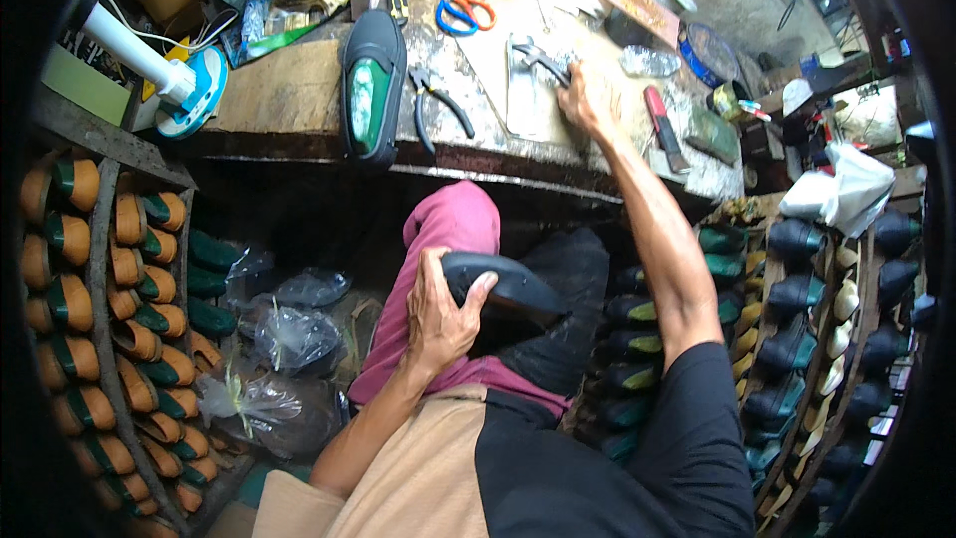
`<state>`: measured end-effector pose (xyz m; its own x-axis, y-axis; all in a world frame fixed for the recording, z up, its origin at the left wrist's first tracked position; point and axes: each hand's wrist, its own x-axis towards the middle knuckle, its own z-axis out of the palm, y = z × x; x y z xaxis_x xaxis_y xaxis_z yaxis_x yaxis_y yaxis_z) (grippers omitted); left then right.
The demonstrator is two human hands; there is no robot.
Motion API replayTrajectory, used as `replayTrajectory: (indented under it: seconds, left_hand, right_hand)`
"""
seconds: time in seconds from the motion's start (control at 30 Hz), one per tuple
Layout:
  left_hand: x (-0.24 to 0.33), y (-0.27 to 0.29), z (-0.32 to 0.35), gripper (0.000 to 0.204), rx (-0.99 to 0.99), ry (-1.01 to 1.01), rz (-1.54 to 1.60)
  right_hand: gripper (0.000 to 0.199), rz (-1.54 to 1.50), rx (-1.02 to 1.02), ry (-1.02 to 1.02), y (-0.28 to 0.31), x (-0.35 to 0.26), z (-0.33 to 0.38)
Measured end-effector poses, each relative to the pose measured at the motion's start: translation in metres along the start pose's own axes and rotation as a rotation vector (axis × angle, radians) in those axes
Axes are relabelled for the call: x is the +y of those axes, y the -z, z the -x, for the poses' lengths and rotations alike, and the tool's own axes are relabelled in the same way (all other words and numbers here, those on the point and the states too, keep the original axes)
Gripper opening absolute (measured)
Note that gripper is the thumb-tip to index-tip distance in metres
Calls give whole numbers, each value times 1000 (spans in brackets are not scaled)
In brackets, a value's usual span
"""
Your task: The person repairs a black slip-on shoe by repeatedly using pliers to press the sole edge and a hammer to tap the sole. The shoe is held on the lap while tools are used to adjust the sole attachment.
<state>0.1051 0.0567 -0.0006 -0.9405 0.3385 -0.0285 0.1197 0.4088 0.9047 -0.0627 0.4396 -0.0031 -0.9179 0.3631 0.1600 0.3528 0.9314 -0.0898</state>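
Note:
My left hand (445, 311) grips a black shoe (513, 289) over my lap, thumb on its near side and fingers around its end. Reaching forward to the workbench, my right hand (586, 100) is closed around the handle of a dark metal tool (538, 60); its head looks like pincers, but its exact kind is unclear. A dark loafer (373, 90) with a green and whitish inside stands at the bench's front edge. Beside it lie black-handled pliers (438, 110) and scissors (462, 14) with blue and orange handles.
Right of my hand lie a red-handled blade (664, 130) and a green block (713, 135) on the workbench (269, 90). A white-and-blue lamp base (194, 90) stands at left. Racks of shoes (149, 289) flank me, with plastic bags (289, 334) on the floor.

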Motion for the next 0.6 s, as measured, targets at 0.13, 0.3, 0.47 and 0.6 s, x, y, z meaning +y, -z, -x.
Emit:
replayTrajectory:
  seconds: [0.13,0.3,0.47,0.6]
  left_hand:
    - [-2,1,2,63,-12,18,24]
    - [-2,-1,1,65,-3,21,7]
    - [-4,-5,3,64,-57,13,36]
    - [-6,-10,7,63,-37,-21,38]
  right_hand:
    - [36,-234,-1,-101,25,-34,38]
    - [14,-998,-245,-111,82,-79,191]
    - [7,-1266,-197,-340,86,-120,278]
    - [4,-1361,-209,-386,78,-127,290]
